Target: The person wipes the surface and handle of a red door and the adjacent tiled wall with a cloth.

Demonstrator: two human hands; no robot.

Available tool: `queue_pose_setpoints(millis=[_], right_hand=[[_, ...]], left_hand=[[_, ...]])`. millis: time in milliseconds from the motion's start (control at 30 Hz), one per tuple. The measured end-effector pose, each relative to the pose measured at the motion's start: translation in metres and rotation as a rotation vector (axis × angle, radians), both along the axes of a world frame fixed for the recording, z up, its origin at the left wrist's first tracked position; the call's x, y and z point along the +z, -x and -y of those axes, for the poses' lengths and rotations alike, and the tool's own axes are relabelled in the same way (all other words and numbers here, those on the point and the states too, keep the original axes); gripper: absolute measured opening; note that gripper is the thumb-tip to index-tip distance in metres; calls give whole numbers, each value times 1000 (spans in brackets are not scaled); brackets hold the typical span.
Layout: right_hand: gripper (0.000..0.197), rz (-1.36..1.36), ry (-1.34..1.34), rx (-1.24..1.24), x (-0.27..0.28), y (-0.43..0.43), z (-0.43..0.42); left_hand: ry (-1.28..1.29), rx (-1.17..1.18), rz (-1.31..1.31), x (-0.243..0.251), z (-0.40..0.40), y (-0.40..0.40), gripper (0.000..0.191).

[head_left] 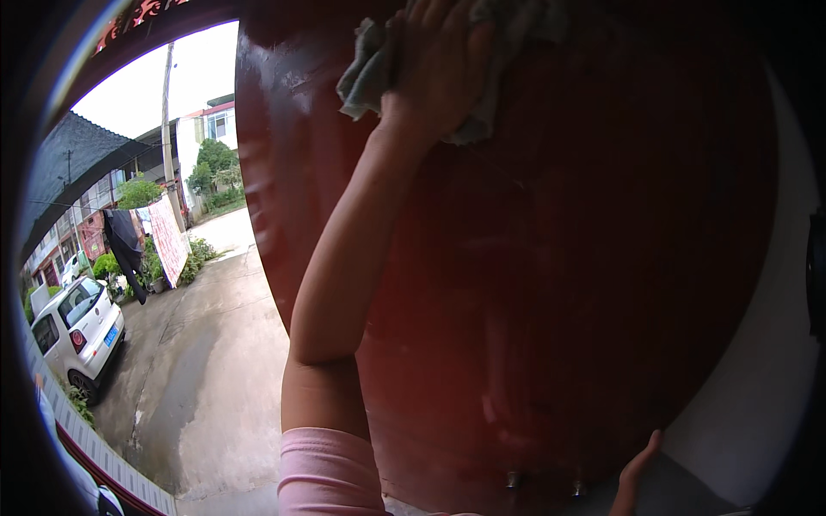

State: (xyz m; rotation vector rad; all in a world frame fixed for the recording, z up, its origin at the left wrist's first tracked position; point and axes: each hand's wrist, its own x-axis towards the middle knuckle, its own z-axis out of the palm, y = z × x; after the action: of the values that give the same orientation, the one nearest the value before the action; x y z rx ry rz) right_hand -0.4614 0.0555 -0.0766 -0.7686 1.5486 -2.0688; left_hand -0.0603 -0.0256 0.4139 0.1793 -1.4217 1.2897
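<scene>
My left hand (439,64) is raised high against a dark red, glossy door panel (452,290). Under its palm a crumpled grey-green cloth (368,77) lies pressed on the panel, its edges sticking out on both sides. The bare forearm and a pink sleeve rise from the bottom of the view. Low on the right, part of my right hand (639,461) shows near the panel's lower edge; most of it is cut off by the frame, so what it holds is hidden.
Two small metal fittings (513,479) sit low on the panel. A pale wall (735,361) borders it on the right. Left of the panel, an opening shows a concrete yard (219,387), a parked white car (80,329), laundry on a line (169,242) and a utility pole (167,122).
</scene>
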Motion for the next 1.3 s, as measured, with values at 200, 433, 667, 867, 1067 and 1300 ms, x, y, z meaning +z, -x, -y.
queue_pose_setpoints(millis=[200, 433, 667, 867, 1067, 1300], right_hand=[[76, 37, 55, 19, -13, -11, 16], [77, 31, 144, 97, -14, 0, 17], [71, 96, 243, 3, -31, -1, 26], [77, 26, 186, 159, -28, 7, 24], [59, 40, 174, 69, -30, 2, 23], [60, 3, 213, 145, -23, 5, 15]], left_hand=[[-281, 573, -536, 11, 45, -277, 54], [-831, -588, -1149, -126, 34, -305, 47], [-880, -238, -1035, -218, 50, -323, 40], [-417, 118, -798, -97, 3, -174, 48], [-453, 74, -511, -54, -34, -29, 28], [-107, 7, 150, -58, -37, 114, 22]])
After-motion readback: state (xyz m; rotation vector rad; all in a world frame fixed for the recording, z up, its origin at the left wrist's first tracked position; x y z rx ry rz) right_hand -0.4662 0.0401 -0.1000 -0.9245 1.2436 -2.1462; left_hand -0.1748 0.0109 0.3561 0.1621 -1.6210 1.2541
